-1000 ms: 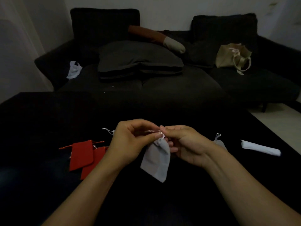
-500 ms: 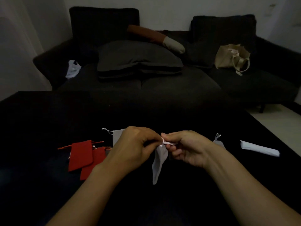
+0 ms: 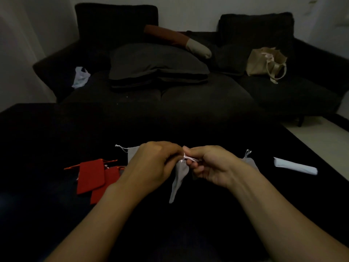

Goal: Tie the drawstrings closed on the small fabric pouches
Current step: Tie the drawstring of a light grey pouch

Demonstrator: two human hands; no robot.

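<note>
A small grey pouch [image 3: 178,181] hangs edge-on between my hands above the black table. My left hand [image 3: 153,165] pinches its gathered neck from the left. My right hand [image 3: 211,165] grips the white drawstring [image 3: 190,159] that runs out to the right. Two red pouches [image 3: 91,174] lie flat and overlapping at the left. Another grey pouch [image 3: 132,153] peeks out behind my left hand, its string trailing left. A third grey pouch [image 3: 250,161] with a tied top lies behind my right wrist.
The black table [image 3: 56,133] fills the foreground. A folded white paper [image 3: 294,166] lies at the right. Behind stands a dark sofa [image 3: 188,95] with cushions, a tan tote bag [image 3: 266,62] and a white plastic bag [image 3: 80,76].
The held grey pouch has turned from face-on to edge-on and hangs narrower. Both hands dropped slightly, and the white string now stretches out toward my right hand.
</note>
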